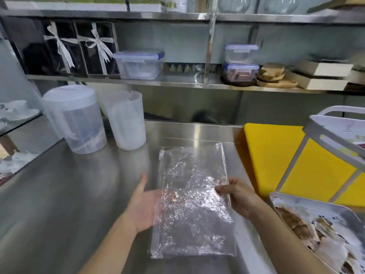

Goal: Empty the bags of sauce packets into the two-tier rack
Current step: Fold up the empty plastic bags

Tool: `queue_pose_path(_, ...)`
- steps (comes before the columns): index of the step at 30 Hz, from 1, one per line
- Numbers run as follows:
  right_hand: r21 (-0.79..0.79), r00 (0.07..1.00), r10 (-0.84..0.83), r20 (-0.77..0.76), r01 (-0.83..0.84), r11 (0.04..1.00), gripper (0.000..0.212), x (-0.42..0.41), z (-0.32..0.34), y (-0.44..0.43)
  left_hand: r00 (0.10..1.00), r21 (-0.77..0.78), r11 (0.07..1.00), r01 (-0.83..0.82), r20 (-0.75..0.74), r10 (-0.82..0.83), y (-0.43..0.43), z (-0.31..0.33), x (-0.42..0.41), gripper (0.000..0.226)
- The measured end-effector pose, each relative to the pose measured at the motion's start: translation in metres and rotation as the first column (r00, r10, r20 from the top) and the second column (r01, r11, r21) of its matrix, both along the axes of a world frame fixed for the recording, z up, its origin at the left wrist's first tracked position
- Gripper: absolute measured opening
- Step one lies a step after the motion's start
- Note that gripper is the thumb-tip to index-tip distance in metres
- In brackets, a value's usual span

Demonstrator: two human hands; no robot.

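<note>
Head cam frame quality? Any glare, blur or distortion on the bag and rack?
Head view: glare speckles the crinkled clear bag and streaks the steel counter. Head view: left hand and right hand look slightly smeared. Head view: two-tier rack is soft at the right edge, and the shelf bows from wide-angle distortion.

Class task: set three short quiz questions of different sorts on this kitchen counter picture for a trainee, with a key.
1. True or false: the bag is full of sauce packets.
2. Which hand pinches the bag's edge? A. left hand B. right hand C. neither
3. What colour is the cutting board to the right of the bag?

Key
1. False: it looks empty, and the steel counter shows through it.
2. B: the left hand lies open at the other edge.
3. Yellow.
</note>
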State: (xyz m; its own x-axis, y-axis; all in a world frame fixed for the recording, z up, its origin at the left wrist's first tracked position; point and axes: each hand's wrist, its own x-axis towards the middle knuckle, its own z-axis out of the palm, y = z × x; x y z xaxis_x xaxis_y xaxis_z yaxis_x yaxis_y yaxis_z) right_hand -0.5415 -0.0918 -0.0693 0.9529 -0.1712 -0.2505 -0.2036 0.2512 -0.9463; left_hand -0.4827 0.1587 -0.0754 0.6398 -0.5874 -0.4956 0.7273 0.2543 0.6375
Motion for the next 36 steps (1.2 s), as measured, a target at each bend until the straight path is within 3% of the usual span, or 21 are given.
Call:
queue_pose_path(1,0.000,0.999,-0.036,-0.013,0.036,0.999,0.020,-0.001,-0.001,-0.002,0.999,0.013,0.999,0.046,0.026,-0.046,0.001,-0.004,0.005,0.095)
queue_pose_path(3,-0.003,0.997,-0.070,-0.039,0.070,0.998,0.017,-0.004,-0.003,-0.004,0.986,0.138,0.987,0.087,0.132,-0.106,-0.003,-0.006,0.007,0.065)
queue_pose_path(5,0.006,0.997,-0.056,-0.056,0.056,0.998,0.014,-0.008,-0.003,-0.004,0.964,0.248,0.968,0.041,0.243,-0.103,-0.010,-0.004,0.004,0.024)
queue_pose_path(7,-0.001,0.999,0.009,-0.046,-0.009,1.000,0.016,-0.013,-0.002,-0.003,0.958,0.317,0.947,-0.045,0.282,-0.048,-0.016,-0.004,0.004,0.006)
queue_pose_path(12,-0.111,0.993,0.118,-0.026,-0.120,0.987,0.030,-0.022,0.009,-0.004,0.903,0.419,0.887,-0.195,0.430,-0.005,-0.022,0.002,0.001,0.015)
queue_pose_path(18,-0.246,0.992,0.127,0.023,-0.118,0.962,0.033,-0.026,0.009,-0.016,0.831,0.401,0.892,-0.210,0.553,-0.053,-0.020,0.016,0.000,0.008)
queue_pose_path(23,-0.110,0.995,0.020,0.098,-0.010,0.994,0.026,-0.024,-0.001,-0.022,0.784,0.345,0.910,-0.232,0.620,-0.035,-0.020,0.020,0.002,0.014)
queue_pose_path(25,-0.119,0.996,0.011,0.093,0.000,0.993,0.025,-0.024,-0.004,-0.027,0.792,0.304,0.931,-0.203,0.610,-0.026,-0.018,0.020,0.004,0.019)
queue_pose_path(26,-0.128,0.993,0.005,0.118,0.010,0.992,0.002,-0.027,0.002,-0.025,0.794,0.302,0.936,-0.179,0.606,-0.043,-0.016,0.020,0.006,0.026)
queue_pose_path(28,-0.087,0.993,-0.013,0.121,0.024,0.996,0.041,-0.028,-0.002,-0.031,0.798,0.303,0.941,-0.147,0.598,-0.068,-0.013,0.019,0.008,0.047)
queue_pose_path(30,-0.053,0.993,-0.008,0.117,0.015,0.998,0.048,-0.032,-0.005,-0.034,0.828,0.284,0.949,-0.134,0.559,-0.050,-0.013,0.015,0.009,0.059)
queue_pose_path(33,-0.029,0.986,0.033,0.162,-0.029,0.999,0.028,-0.034,-0.007,-0.036,0.863,0.260,0.965,-0.031,0.494,-0.105,-0.011,0.013,0.006,0.058)
queue_pose_path(36,0.021,0.983,0.046,0.180,-0.050,0.999,0.020,-0.040,-0.001,-0.038,0.859,0.272,0.943,0.193,0.418,-0.296,0.001,0.013,0.009,0.043)
